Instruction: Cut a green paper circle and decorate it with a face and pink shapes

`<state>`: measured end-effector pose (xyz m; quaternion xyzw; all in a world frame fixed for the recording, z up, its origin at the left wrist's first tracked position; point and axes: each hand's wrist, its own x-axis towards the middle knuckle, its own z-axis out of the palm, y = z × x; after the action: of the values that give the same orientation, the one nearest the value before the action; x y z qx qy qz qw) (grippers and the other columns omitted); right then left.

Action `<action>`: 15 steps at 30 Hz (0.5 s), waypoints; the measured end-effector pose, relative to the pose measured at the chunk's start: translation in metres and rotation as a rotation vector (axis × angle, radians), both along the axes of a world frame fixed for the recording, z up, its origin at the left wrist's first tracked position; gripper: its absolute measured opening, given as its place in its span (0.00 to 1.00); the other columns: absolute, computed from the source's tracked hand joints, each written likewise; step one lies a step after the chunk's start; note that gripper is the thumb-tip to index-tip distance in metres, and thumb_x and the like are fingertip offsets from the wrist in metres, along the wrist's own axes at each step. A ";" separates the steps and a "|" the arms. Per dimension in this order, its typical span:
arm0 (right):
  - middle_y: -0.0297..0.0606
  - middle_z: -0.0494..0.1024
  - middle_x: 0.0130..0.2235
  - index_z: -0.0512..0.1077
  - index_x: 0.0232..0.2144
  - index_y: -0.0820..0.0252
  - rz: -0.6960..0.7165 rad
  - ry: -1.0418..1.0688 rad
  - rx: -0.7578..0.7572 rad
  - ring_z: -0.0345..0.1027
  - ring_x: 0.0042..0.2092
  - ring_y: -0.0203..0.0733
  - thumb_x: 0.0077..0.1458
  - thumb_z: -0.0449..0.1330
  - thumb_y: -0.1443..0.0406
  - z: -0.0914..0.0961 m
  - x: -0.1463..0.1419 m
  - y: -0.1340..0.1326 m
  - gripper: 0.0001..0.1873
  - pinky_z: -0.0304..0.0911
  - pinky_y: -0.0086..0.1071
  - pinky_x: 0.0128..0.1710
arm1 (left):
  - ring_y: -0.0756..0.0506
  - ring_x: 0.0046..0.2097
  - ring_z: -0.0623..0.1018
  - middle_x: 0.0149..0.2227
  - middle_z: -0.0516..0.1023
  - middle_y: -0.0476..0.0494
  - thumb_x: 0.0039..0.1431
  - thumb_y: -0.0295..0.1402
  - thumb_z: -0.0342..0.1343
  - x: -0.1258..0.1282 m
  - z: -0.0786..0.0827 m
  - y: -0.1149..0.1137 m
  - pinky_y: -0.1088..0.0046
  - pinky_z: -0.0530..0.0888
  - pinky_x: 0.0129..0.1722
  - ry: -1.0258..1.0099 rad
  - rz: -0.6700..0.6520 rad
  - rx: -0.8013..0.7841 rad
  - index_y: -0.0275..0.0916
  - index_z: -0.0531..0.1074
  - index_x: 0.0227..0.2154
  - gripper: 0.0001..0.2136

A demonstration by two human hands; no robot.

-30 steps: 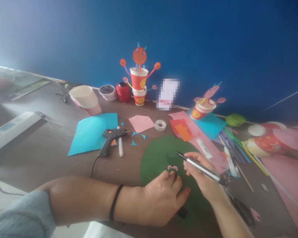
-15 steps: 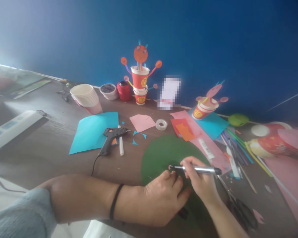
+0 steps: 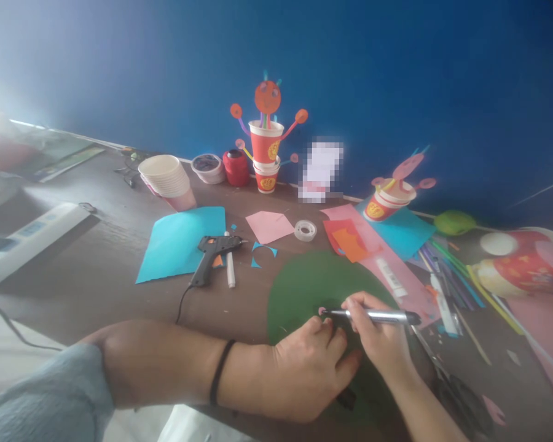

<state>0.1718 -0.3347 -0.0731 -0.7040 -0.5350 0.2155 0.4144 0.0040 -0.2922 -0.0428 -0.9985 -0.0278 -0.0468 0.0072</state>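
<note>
My right hand (image 3: 381, 337) grips a silver pen (image 3: 378, 316), its black tip touching a small pink paper cutout (image 3: 322, 311) on a green paper circle (image 3: 304, 285). My left hand (image 3: 311, 368) lies on the green circle just below the cutout, fingers curled and pressing down near it. What the left fingertips pin is mostly hidden. A black band circles my left wrist.
A black glue gun (image 3: 212, 255) and a white stick lie on a blue sheet (image 3: 177, 242). Pink paper (image 3: 268, 225), a tape roll (image 3: 305, 230), stacked cups (image 3: 166, 178), cup figures (image 3: 266, 150), straws (image 3: 447, 270) and scissors (image 3: 456, 387) surround the work. A power strip (image 3: 32, 233) lies left.
The pen swung down from pointing up-left to lying nearly level, its tip now on the pink cutout. The view drifted slightly left; my left hand stayed in place.
</note>
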 end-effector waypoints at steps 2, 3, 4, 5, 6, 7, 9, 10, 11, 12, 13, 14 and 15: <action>0.31 0.67 0.20 0.67 0.24 0.57 -0.017 -0.014 0.012 0.63 0.23 0.36 0.59 0.50 0.57 0.000 0.000 0.000 0.15 0.59 0.28 0.24 | 0.35 0.50 0.70 0.48 0.69 0.29 0.57 0.36 0.49 0.000 0.000 0.000 0.56 0.62 0.49 0.002 -0.006 0.002 0.29 0.64 0.51 0.21; 0.31 0.67 0.20 0.66 0.24 0.57 -0.019 -0.018 0.016 0.63 0.23 0.36 0.59 0.50 0.58 0.000 0.000 0.000 0.16 0.59 0.28 0.24 | 0.34 0.50 0.70 0.48 0.69 0.29 0.57 0.37 0.49 0.000 0.000 0.000 0.56 0.63 0.49 0.003 -0.010 0.002 0.29 0.64 0.51 0.21; 0.31 0.67 0.20 0.66 0.23 0.57 -0.016 -0.020 0.017 0.63 0.23 0.36 0.59 0.50 0.58 0.000 -0.001 0.000 0.16 0.59 0.28 0.24 | 0.34 0.50 0.70 0.48 0.69 0.29 0.57 0.37 0.48 0.000 0.000 0.000 0.56 0.63 0.49 0.004 -0.009 0.003 0.29 0.64 0.51 0.22; 0.31 0.67 0.20 0.66 0.23 0.57 -0.008 -0.023 0.015 0.63 0.23 0.36 0.59 0.50 0.58 0.000 -0.001 0.000 0.16 0.59 0.28 0.25 | 0.35 0.50 0.70 0.49 0.69 0.28 0.57 0.37 0.48 0.000 -0.001 0.000 0.57 0.63 0.49 0.003 -0.009 0.003 0.28 0.63 0.51 0.22; 0.30 0.67 0.20 0.66 0.23 0.57 0.002 -0.027 0.012 0.63 0.23 0.35 0.59 0.50 0.58 0.000 -0.001 -0.001 0.16 0.59 0.27 0.25 | 0.35 0.50 0.70 0.49 0.69 0.28 0.57 0.37 0.48 0.000 -0.001 0.000 0.57 0.63 0.49 0.002 -0.010 0.002 0.28 0.63 0.51 0.22; 0.30 0.67 0.19 0.67 0.24 0.57 0.010 -0.031 0.011 0.62 0.23 0.35 0.59 0.50 0.58 0.000 -0.001 -0.001 0.16 0.59 0.27 0.25 | 0.35 0.50 0.70 0.49 0.69 0.29 0.57 0.37 0.48 0.000 -0.001 0.000 0.57 0.63 0.49 0.000 -0.010 0.001 0.28 0.63 0.51 0.22; 0.30 0.66 0.19 0.67 0.24 0.58 0.013 -0.041 0.015 0.62 0.23 0.35 0.59 0.50 0.58 0.000 -0.001 -0.002 0.15 0.59 0.27 0.25 | 0.36 0.49 0.70 0.48 0.69 0.29 0.58 0.37 0.48 -0.001 -0.001 0.000 0.58 0.63 0.48 -0.002 -0.007 -0.006 0.28 0.64 0.51 0.22; 0.30 0.66 0.19 0.67 0.24 0.58 0.007 -0.048 0.023 0.62 0.23 0.35 0.59 0.50 0.58 0.000 -0.001 -0.002 0.15 0.59 0.27 0.24 | 0.36 0.49 0.71 0.48 0.69 0.29 0.58 0.37 0.48 -0.001 0.000 0.000 0.58 0.63 0.48 -0.005 -0.006 -0.011 0.28 0.64 0.51 0.21; 0.30 0.66 0.19 0.67 0.24 0.58 0.000 -0.053 0.029 0.62 0.22 0.35 0.59 0.50 0.58 0.000 -0.001 -0.002 0.16 0.59 0.27 0.24 | 0.36 0.49 0.71 0.48 0.69 0.28 0.58 0.37 0.48 -0.001 0.000 0.000 0.58 0.63 0.48 -0.007 -0.003 -0.014 0.28 0.64 0.51 0.21; 0.30 0.66 0.19 0.67 0.24 0.58 -0.005 -0.056 0.034 0.62 0.22 0.35 0.59 0.50 0.58 0.000 -0.001 -0.002 0.16 0.59 0.27 0.24 | 0.36 0.49 0.71 0.48 0.69 0.28 0.58 0.37 0.48 -0.001 0.000 0.000 0.58 0.63 0.48 -0.007 0.001 -0.016 0.28 0.63 0.51 0.21; 0.30 0.66 0.19 0.67 0.23 0.58 -0.005 -0.058 0.039 0.62 0.22 0.35 0.59 0.50 0.58 0.000 -0.001 -0.001 0.16 0.59 0.27 0.23 | 0.36 0.49 0.71 0.48 0.69 0.28 0.58 0.37 0.49 -0.001 0.000 0.000 0.58 0.63 0.48 -0.008 0.001 -0.018 0.28 0.63 0.51 0.21; 0.30 0.67 0.19 0.67 0.23 0.58 0.000 -0.056 0.040 0.62 0.22 0.35 0.59 0.50 0.58 0.000 -0.001 -0.001 0.16 0.59 0.27 0.23 | 0.36 0.49 0.70 0.48 0.69 0.28 0.58 0.37 0.49 -0.001 0.000 0.000 0.58 0.63 0.48 -0.009 0.002 -0.018 0.28 0.64 0.51 0.21; 0.30 0.67 0.19 0.67 0.23 0.58 0.007 -0.053 0.038 0.62 0.22 0.35 0.59 0.50 0.58 0.001 -0.001 0.000 0.16 0.59 0.27 0.23 | 0.36 0.49 0.70 0.48 0.69 0.28 0.57 0.37 0.49 -0.001 0.000 0.000 0.58 0.63 0.48 -0.009 0.001 -0.018 0.28 0.64 0.51 0.22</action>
<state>0.1710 -0.3349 -0.0725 -0.6996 -0.5523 0.1877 0.4126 0.0034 -0.2921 -0.0426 -0.9983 -0.0287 -0.0511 -0.0021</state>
